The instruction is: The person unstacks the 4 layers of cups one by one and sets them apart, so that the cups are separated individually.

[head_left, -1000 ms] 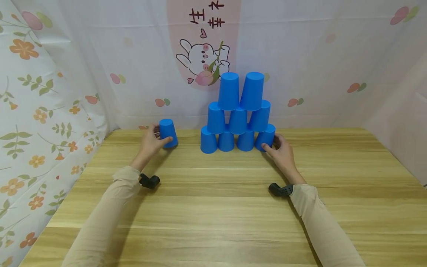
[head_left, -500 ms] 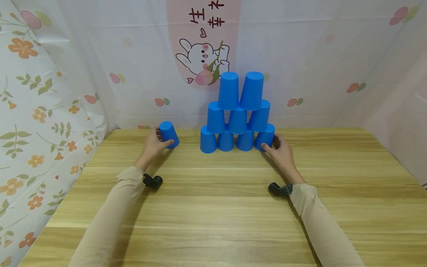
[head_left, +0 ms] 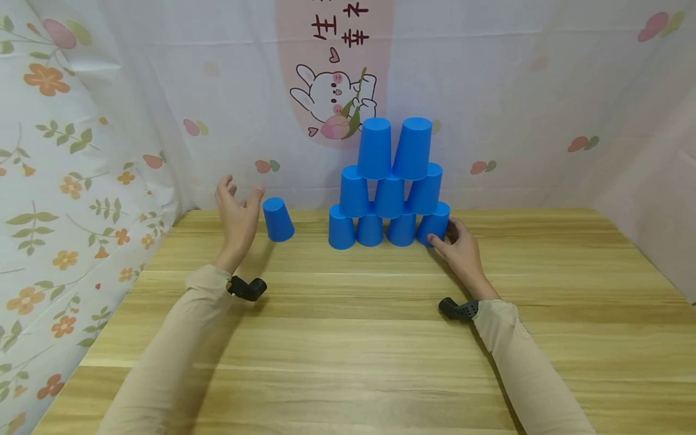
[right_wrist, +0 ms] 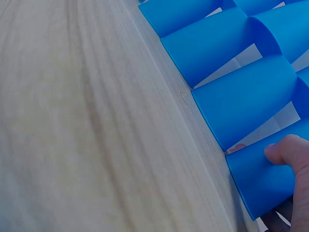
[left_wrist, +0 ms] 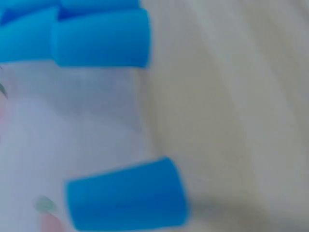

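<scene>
A lone blue cup [head_left: 278, 220] is seen left of centre in the head view, stood mouth-down on the wooden table [head_left: 348, 350]. Just beside it, on its left, the left hand [head_left: 237, 220] is raised with thumb and fingers spread well apart; nothing is held in that grip, and a gap is left between hand and cup. In the left wrist view the same cup is shown at the bottom of the frame, blurred.

Right of centre, a stack of blue cups [head_left: 389, 196] is built mouth-down in three rows: four below, three in the middle, two on top. The end cup [head_left: 433, 223], at the right of the lowest row, is held by the right hand [head_left: 462, 251]; its side is pressed by the thumb, and the fingers are curled behind it.

Across the upper part of the frame a pale cloth [head_left: 489, 78] is hung, printed with fruit and a rabbit [head_left: 326, 93] turned on its side. Above the rabbit, dark red characters [head_left: 325, 27] are printed: 生 and 幸 can be read, while others are only partly shown near the upper edge. Beige sleeves [head_left: 535, 368] and black wrist mounts [head_left: 458, 309] are worn.
</scene>
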{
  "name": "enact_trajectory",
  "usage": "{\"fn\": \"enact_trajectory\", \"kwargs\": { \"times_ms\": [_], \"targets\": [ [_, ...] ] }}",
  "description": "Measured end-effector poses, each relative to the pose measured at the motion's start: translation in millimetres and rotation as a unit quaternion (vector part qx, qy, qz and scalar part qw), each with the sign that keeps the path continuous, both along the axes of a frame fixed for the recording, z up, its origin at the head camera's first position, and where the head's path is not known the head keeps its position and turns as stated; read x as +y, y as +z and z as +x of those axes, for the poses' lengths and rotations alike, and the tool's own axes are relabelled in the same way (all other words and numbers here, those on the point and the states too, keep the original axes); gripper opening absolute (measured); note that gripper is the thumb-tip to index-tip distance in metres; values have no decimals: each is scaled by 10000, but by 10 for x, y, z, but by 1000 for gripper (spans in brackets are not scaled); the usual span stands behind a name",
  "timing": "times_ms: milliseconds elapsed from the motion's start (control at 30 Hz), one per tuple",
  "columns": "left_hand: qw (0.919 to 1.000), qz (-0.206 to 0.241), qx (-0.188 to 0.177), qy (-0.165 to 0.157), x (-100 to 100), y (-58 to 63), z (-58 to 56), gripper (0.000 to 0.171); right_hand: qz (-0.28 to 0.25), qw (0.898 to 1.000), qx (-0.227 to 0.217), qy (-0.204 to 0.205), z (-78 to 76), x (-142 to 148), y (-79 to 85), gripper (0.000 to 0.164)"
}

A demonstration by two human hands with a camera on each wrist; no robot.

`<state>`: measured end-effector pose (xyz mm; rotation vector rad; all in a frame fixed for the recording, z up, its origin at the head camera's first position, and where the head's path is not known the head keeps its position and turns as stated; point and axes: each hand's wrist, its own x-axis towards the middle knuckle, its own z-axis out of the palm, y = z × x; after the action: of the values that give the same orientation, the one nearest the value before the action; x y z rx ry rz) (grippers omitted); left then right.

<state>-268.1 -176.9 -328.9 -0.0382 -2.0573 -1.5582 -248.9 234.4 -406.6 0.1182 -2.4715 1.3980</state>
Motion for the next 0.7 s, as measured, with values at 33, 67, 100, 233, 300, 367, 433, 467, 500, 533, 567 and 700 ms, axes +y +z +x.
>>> {"fn": "enact_trajectory", "kwargs": {
  "times_ms": [33, 67, 100, 233, 300, 367, 433, 467, 500, 533, 567, 700],
  "targets": [
    [9999, 91, 99, -60, 49, 90, 39, 68, -8, 10000, -1, 5, 3, -1, 1, 64],
    [9996, 162, 195, -149, 92, 164, 58, 66, -21, 10000, -5, 15, 5, -2, 1, 65],
    [9990, 228, 278, -264, 151, 263, 102, 64, -20, 10000, -2, 18, 5, -2, 1, 65],
    [9948, 307, 632, -731, 448, 646, 284, 56, -17, 10000, 12, 33, -3, -2, -2, 65],
    [9927, 179, 713, -959, 596, 783, 343, 56, -3, 10000, 26, 30, -10, 3, -7, 65],
    [9896, 59, 757, -1218, 724, 854, 338, 55, -13, 10000, 30, 38, -12, 4, -11, 65],
    [9867, -108, 738, -1445, 833, 870, 271, 56, -12, 10000, 29, 40, -11, 6, -15, 65],
    [9849, -193, 723, -1561, 884, 869, 229, 57, -15, 10000, 23, 40, -11, 5, -17, 65],
    [9835, -313, 715, -1635, 933, 866, 182, 57, -21, 10000, 17, 44, -10, 4, -18, 65],
    [9820, -391, 691, -1712, 983, 866, 136, 58, -24, 10000, 8, 42, -10, 3, -19, 64],
    [9803, -495, 686, -1783, 1031, 868, 91, 58, -19, 10000, 2, 33, -9, 3, -20, 64],
    [9749, -864, 603, -1961, 1206, 927, -23, 62, -26, 10000, 9, 6, -10, 1, -17, 64]
  ]
}}
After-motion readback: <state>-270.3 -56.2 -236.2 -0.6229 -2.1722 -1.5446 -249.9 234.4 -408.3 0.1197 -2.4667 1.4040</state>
